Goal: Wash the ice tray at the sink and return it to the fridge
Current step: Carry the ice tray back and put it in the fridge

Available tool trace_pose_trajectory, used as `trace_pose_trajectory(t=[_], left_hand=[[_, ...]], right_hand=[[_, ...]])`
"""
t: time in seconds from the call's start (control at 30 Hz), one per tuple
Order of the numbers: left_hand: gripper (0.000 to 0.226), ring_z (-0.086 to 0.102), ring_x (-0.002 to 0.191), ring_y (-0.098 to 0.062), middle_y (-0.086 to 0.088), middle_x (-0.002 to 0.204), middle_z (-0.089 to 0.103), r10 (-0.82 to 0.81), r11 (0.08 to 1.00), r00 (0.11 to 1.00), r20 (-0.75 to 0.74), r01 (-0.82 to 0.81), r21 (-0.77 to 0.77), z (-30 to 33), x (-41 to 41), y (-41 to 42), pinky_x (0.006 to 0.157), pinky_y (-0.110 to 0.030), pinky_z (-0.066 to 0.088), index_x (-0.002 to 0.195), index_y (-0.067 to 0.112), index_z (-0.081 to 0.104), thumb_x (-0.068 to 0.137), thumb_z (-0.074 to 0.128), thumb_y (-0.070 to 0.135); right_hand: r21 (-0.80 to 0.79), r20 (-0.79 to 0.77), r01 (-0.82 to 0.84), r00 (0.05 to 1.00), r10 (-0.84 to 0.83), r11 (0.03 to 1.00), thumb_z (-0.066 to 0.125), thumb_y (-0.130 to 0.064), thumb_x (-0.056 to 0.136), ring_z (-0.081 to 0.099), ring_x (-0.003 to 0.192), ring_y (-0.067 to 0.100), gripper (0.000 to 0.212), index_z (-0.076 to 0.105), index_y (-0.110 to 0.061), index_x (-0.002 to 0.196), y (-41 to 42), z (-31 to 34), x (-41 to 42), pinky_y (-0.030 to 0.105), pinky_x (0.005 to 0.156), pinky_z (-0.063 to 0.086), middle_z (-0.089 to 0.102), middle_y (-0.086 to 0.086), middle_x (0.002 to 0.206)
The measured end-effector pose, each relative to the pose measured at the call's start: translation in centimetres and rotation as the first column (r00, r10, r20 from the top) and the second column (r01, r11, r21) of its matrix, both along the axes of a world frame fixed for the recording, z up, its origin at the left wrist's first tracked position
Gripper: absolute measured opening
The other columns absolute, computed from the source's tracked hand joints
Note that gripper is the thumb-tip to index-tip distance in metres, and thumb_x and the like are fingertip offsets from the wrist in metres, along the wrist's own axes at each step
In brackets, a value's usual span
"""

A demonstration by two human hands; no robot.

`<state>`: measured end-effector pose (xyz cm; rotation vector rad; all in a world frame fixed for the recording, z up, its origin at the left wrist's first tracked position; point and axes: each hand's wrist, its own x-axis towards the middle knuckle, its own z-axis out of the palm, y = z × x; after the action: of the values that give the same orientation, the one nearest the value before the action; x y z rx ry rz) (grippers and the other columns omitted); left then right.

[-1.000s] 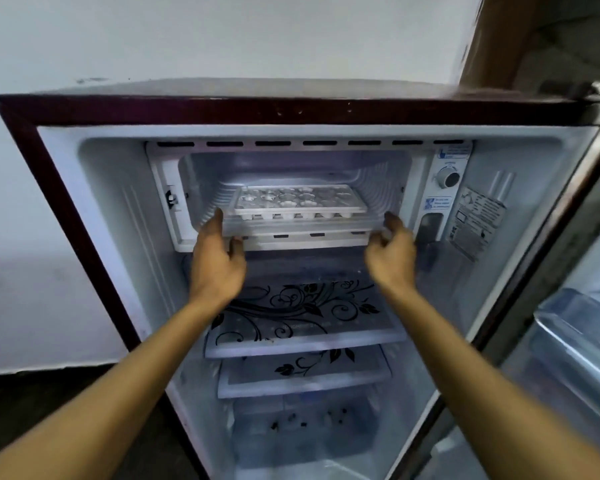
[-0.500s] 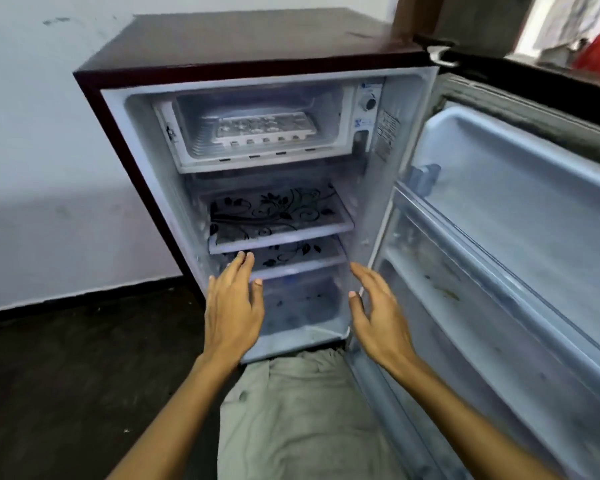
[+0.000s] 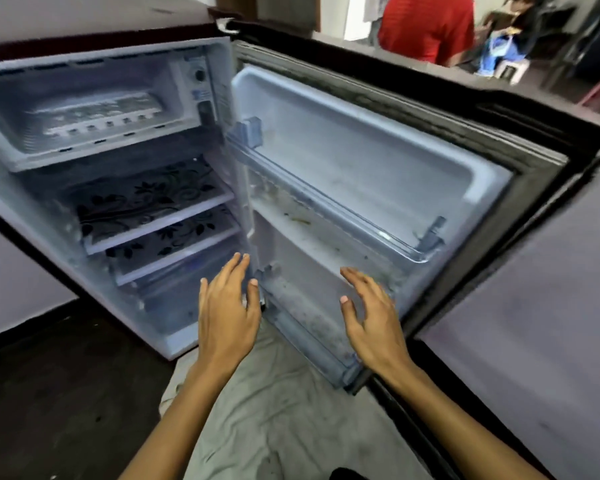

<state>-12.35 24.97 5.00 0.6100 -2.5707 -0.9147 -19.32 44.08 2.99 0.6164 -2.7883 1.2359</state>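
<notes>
White plastic ice tray [image 3: 99,116] sits up in the freezer box of the fridge [image 3: 125,188]. Both hands hold nothing: left hand [image 3: 227,315] and right hand [image 3: 373,323], fingers straight and loose. The door [image 3: 378,188] hangs open, so cold could leak out.

ice tray [image 3: 97,114] in freezer compartment [image 3: 11,147], shelves [image 3: 160,216] below, door [image 3: 378,174] right

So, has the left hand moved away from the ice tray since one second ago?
Yes. The left hand has come down and back from the ice tray in the freezer compartment; it is now open in front of the fridge's bottom, near the door's lower shelf.
</notes>
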Motion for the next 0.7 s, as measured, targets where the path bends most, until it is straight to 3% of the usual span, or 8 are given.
trace_pose_trajectory(t=[0.37, 0.53, 0.7], left_hand=[[0.043, 0.033, 0.138, -0.017, -0.001, 0.148, 0.040, -0.142, 0.988, 0.990, -0.027, 0.143, 0.054, 0.7, -3.2, 14.4, 0.117, -0.039, 0.008, 0.141, 0.015, 0.041, 0.098, 0.045, 0.019], [0.043, 0.034, 0.137, -0.015, 0.000, 0.147, 0.041, -0.132, 0.990, 0.991, -0.036, 0.134, 0.045, 0.7, -3.3, 18.8, 0.116, -0.036, 0.007, 0.140, 0.014, 0.042, 0.097, 0.045, 0.018], [0.043, 0.036, 0.136, -0.016, -0.001, 0.147, 0.042, -0.097, 0.995, 0.994, -0.050, 0.099, 0.033, 1.1, -3.0, 21.2, 0.116, -0.037, 0.009, 0.140, 0.013, 0.042, 0.097, 0.045, 0.017]], right_hand=[[-0.184, -0.116, 0.210, 0.965, -0.233, 0.960, 0.048, -0.018, 0.088, 0.047, 0.123, 0.014, 0.041, 0.055, -0.016, 0.129, 13.1, 1.5, -1.1, 0.028, 0.106, 0.036, 0.054, -0.001, 0.131], [-0.218, -0.019, 0.234, 0.970, -0.244, 0.947, 0.050, -0.011, 0.095, 0.033, 0.131, 0.006, 0.052, 0.035, -0.016, 0.144, 16.2, 2.2, -3.0, -0.003, 0.099, 0.016, 0.036, 0.001, 0.147], [-0.175, 0.089, 0.152, 0.986, -0.138, 0.973, 0.048, -0.012, 0.096, 0.015, 0.144, 0.013, 0.064, 0.015, -0.013, 0.150, 17.3, 2.8, -5.1, 0.013, 0.107, 0.011, 0.016, 0.001, 0.158]])
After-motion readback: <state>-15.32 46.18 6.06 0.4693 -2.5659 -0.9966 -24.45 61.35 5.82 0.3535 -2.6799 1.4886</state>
